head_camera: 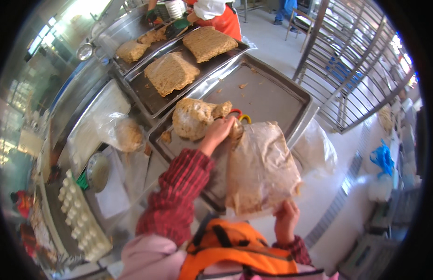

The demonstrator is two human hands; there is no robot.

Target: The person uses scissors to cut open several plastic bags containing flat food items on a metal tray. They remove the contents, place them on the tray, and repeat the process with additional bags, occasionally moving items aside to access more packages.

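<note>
A clear plastic bag [262, 164] packed with a brownish, dough-like mass lies over the near part of a metal tray [283, 87]. My left hand [218, 133] grips the gathered upper left corner of this bag. At its lower right edge, my right hand [286, 217] pinches the plastic. Scissors with red and yellow handles [245, 119] lie just beyond my left fingers, their blades hidden. Left of them, on the same tray, sits an irregular tan lump [192, 119] with whitish patches. A small crumb of it [166, 136] rests by the tray's left edge.
Farther off, a second tray [146, 101] holds two tan slabs [172, 73]. A co-worker's green-gloved hands [181, 23] work over another tray behind. A metal rack [346, 66] stands right. Left are a bagged lump [129, 134], a round dish [98, 171] and an egg tray [80, 220].
</note>
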